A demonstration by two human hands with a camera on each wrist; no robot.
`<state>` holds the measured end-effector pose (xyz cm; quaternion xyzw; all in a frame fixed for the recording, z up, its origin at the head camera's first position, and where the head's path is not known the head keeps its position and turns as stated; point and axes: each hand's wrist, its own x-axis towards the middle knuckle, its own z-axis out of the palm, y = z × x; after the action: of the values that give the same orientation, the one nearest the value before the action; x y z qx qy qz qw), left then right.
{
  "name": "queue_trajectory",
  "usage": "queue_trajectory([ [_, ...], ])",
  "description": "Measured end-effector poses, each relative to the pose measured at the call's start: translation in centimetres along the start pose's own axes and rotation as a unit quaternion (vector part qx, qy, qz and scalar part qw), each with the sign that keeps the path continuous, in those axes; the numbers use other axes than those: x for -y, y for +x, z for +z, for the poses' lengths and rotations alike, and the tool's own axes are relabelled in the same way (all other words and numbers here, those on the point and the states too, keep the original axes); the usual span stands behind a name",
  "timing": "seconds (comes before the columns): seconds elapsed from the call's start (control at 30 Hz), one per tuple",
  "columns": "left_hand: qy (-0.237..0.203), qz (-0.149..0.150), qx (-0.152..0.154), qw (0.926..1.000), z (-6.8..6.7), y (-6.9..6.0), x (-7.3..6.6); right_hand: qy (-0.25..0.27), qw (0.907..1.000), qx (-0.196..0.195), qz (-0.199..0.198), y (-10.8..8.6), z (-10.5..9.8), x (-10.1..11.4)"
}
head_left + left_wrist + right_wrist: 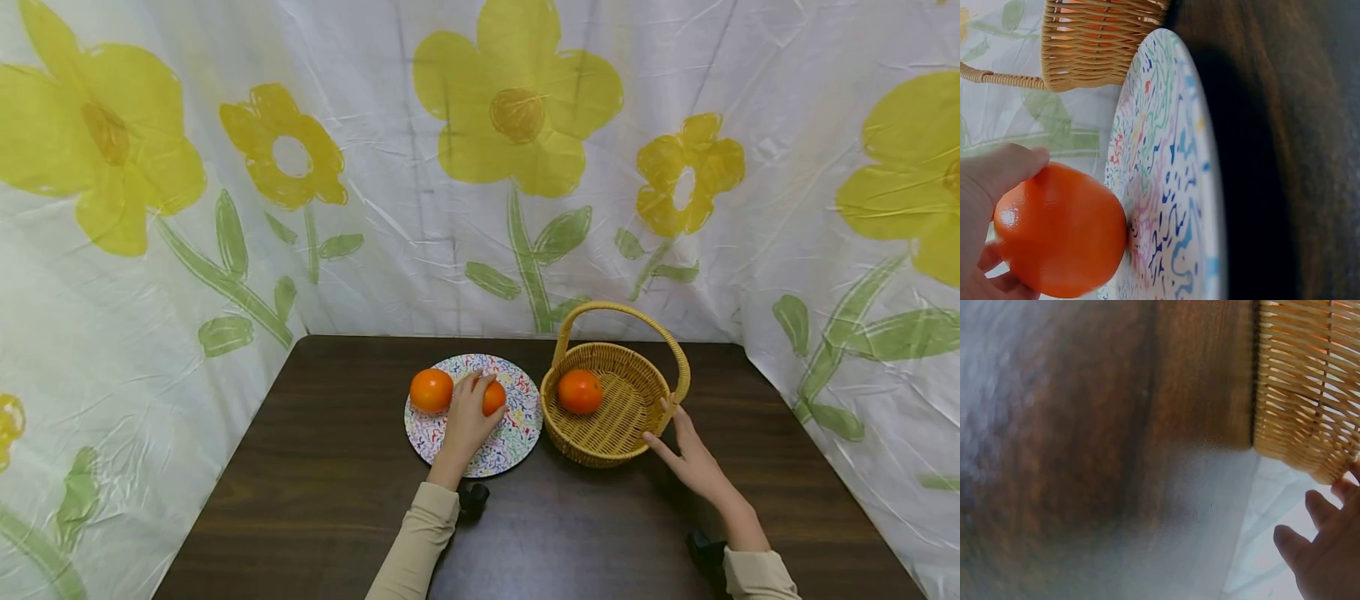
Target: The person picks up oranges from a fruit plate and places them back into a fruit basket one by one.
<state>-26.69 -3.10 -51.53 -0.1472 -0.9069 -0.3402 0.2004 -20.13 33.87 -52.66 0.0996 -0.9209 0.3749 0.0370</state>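
My left hand grips a smooth, glossy round orange fruit on a round plate with a multicoloured squiggle pattern. Thumb and fingers lie around opposite sides of the fruit, which sits low against the plate. A second orange fruit rests just left of that hand, on the plate's left part. Right of the plate stands a woven wicker basket with a tall arched handle, a reddish-orange fruit inside it. My right hand, fingers spread, touches the basket's right side near the handle's base.
The dark wooden table bears the plate and basket near its back edge. A white curtain with yellow flowers hangs behind and at both sides. A small black device is by the left wrist, another black device by the right wrist.
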Motion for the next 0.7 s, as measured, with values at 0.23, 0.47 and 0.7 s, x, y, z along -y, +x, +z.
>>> queue_trajectory([
  [0.23, 0.004, -0.012, 0.017, 0.9998, -0.02, -0.12, 0.05, 0.004, 1.0000, 0.000, -0.001, 0.03, -0.03, 0.02],
  [0.47, 0.000, -0.019, 0.022, 0.9996, 0.29, -0.14, 0.31, 0.005, 1.0000, 0.000, -0.002, 0.02, -0.07, 0.02],
  [0.7, -0.018, -0.037, 0.029, 0.9987, 0.37, -0.06, 0.54, 0.003, 1.0000, -0.001, -0.001, 0.01, -0.03, -0.04],
])
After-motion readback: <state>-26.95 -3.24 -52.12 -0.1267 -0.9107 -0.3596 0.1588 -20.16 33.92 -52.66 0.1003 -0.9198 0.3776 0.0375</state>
